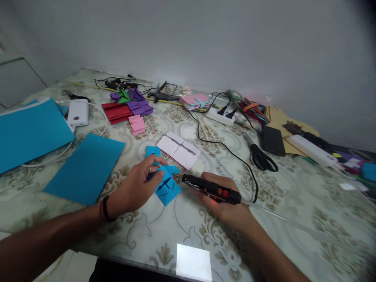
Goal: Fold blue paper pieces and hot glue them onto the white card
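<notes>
My left hand (138, 186) pinches a folded piece of blue paper (168, 187) with cut or folded slits, just above the patterned tabletop. A ring and a dark wristband show on that hand and wrist. In my right hand (223, 207) is a black hot glue gun (210, 188), its metal nozzle pointing left and touching or very near the blue paper's edge. A long clear glue stick runs out of the gun's back end to the right. Behind the paper lies a folded white card (178, 149). A smaller blue piece (153, 151) sits partly behind my left fingers.
Blue sheets (85, 168) and a white power bank (78, 112) lie at left. Red folded paper (116, 113), purple and pink pieces stand behind. Black scissors (261, 156), a dark phone (273, 140) and a power strip (221, 116) lie right. The gun's cord (226, 147) crosses the table.
</notes>
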